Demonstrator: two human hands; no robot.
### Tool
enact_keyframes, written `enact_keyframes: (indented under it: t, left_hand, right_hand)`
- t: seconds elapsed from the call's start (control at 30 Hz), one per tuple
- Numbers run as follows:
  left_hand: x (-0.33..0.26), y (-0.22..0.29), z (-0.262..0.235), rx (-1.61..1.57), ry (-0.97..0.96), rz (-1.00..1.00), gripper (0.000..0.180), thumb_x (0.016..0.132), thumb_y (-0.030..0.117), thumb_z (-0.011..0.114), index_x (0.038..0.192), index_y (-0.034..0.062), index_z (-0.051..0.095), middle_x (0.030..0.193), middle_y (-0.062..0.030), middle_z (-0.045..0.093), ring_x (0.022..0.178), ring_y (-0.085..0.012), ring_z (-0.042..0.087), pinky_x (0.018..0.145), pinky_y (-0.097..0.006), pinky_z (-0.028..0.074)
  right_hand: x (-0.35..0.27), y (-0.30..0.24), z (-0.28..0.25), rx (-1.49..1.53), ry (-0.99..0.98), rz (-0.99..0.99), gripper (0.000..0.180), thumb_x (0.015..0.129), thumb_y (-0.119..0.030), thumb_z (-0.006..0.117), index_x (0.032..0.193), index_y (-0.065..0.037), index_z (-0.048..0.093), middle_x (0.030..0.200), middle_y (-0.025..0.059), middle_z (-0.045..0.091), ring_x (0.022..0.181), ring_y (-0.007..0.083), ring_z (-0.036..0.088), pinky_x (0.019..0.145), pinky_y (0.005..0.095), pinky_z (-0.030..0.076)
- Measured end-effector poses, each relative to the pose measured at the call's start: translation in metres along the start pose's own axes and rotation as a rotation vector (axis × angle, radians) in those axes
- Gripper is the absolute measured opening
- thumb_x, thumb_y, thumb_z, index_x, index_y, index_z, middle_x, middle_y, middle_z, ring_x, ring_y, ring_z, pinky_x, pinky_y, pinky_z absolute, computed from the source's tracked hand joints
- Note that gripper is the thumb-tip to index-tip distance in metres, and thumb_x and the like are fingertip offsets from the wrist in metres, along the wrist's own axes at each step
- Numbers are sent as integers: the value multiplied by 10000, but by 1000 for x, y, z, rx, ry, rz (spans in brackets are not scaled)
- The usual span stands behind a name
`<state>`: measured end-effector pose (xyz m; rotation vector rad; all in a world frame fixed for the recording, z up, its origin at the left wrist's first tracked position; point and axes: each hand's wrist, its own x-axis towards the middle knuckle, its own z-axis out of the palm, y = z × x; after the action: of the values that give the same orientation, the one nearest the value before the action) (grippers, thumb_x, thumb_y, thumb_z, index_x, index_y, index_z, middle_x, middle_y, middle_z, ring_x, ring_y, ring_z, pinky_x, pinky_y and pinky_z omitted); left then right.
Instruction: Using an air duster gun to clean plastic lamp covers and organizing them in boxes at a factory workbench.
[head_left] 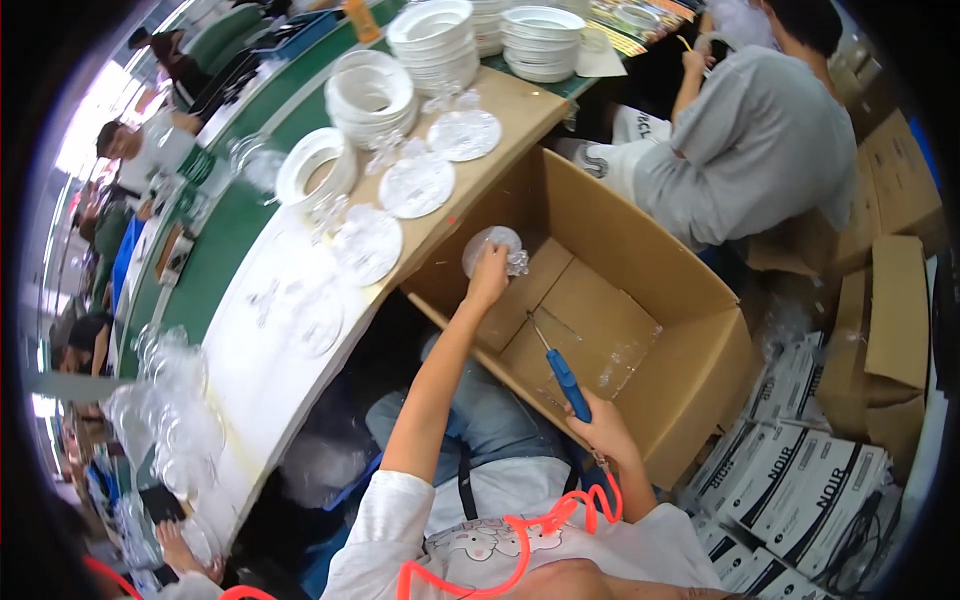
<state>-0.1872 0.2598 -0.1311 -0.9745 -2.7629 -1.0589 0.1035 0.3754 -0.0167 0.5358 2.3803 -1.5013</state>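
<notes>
My left hand [488, 278] reaches over the open cardboard box [690, 370], pinching a clear plastic disc [494, 246] with small clear bits at its edge. The disc is above the box's left part. My right hand [606, 432] grips a blue-handled tool [563, 376] with a thin metal shaft. Its tip points up and left over the box. A red coiled cord [545, 522] runs from near my right wrist across my lap; I cannot tell whether it joins the tool. Similar clear discs [417, 187] lie in a row along the bench edge.
White rings [434, 45] stand in stacks on the bench [250, 330]. Clear plastic parts [170, 400] are heaped at left. A seated person in grey [770, 150] works beyond the box. Printed cartons [800, 490] lie at lower right. Another person's hand [178, 548] shows at lower left.
</notes>
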Motion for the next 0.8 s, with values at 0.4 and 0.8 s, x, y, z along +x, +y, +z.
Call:
enact_keyframes:
  t: [0.4, 0.8]
  left_hand:
    - [-22, 55, -38, 46, 300, 189, 287, 662, -80, 479, 922, 36, 507, 1004, -179, 512, 831, -393, 538, 703, -443, 457]
    - [-8, 10, -1, -245, 172, -240, 210, 746, 20, 464, 940, 91, 502, 845, -245, 572, 848, -439, 528, 690, -505, 410]
  right_hand:
    - [-41, -6, 1, -20, 135, -106, 233, 700, -202, 592, 880, -58, 560, 699, 140, 600, 673, 304, 607, 618, 362, 455]
    - [-4, -6, -5, -113, 151, -99, 255, 694, -233, 565, 881, -61, 551, 698, 174, 588, 671, 352, 578, 622, 398, 452]
